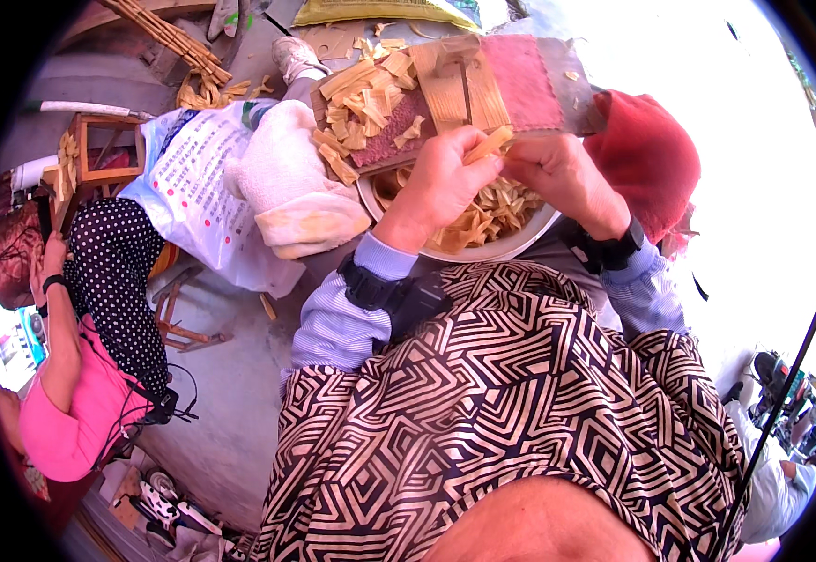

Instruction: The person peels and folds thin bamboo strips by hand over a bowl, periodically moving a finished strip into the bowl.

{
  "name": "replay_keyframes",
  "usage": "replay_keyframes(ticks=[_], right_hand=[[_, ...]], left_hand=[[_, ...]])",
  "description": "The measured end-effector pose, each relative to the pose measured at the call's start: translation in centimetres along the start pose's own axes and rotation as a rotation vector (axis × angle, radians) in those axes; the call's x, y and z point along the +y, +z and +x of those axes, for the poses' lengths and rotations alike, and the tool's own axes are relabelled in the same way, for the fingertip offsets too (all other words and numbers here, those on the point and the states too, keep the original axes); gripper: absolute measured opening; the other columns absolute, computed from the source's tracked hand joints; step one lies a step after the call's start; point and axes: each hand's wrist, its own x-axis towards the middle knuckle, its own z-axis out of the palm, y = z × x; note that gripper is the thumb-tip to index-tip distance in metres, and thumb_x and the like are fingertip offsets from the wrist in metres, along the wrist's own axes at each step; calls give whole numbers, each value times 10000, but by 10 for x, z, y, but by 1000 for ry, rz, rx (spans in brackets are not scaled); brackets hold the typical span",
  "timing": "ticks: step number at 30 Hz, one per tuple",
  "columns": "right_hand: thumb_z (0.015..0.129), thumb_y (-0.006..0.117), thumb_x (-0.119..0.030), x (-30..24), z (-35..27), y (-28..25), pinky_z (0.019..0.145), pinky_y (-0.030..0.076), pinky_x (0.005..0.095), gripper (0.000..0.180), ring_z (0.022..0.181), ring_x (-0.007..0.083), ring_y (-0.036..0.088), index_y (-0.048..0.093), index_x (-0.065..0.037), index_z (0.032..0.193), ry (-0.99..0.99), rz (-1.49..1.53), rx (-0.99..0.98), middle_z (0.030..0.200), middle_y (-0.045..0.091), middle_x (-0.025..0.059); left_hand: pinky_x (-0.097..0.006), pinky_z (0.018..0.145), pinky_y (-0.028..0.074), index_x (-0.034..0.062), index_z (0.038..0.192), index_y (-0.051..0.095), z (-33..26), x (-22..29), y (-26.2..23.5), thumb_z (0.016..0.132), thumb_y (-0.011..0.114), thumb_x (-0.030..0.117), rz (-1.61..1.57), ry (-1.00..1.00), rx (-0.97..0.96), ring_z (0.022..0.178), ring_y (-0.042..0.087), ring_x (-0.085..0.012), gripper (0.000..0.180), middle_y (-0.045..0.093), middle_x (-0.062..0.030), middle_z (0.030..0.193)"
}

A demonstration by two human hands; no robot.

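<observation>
Concrete ground, grey and littered with pale shavings, spreads under a low work spot where a wooden board (445, 89) with a pink pad lies tilted over a white bowl (502, 248). Both of the person's hands meet above that bowl on 1 short, pale strip of wood or bamboo (489, 143). The left hand (441, 187) is closed around the strip with the thumb pressed along it, and the right hand (563, 173) is curled at its other side, fingertips at the strip — whether it pinches the strip or only steadies it, I cannot tell. The strip sits just above the bowl's heap of similar curled yellow slivers (492, 211).

By the look of it, the step in hand is splitting or trimming this 1 piece over the bowl. The next move would call for a firm pinch from both sides and an even pull, kept over the bowl.

Outward: more cut chips (361, 103) lie on the board, a white cloth bundle (296, 183) beside it, a printed plastic sack (192, 178) further left, and a red cloth (642, 155) to the right. At the far left sits another person in a dotted top (118, 272).
</observation>
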Motion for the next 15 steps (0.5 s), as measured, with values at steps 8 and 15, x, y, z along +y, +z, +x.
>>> replay_keyframes(ticks=[8,15], right_hand=[[740,701,-98,27,-24,13,602,504,365,302,639,289,598,635,-82,1035,-112,-381,90,770,628,123],[774,702,-150,-13,-12,26,753,487,366,217,869,274,604,615,-73,958,-377,-428,138,950,642,98]], left_hand=[[-195,552,412,20,1050,626,-28,-19,-18,965,520,185,-43,-185,-34,609,496,-25,214,600,12,728],[-223,446,367,25,917,558,-26,-10,20,956,511,146,-97,-270,-127,486,428,-67,135,466,25,598]])
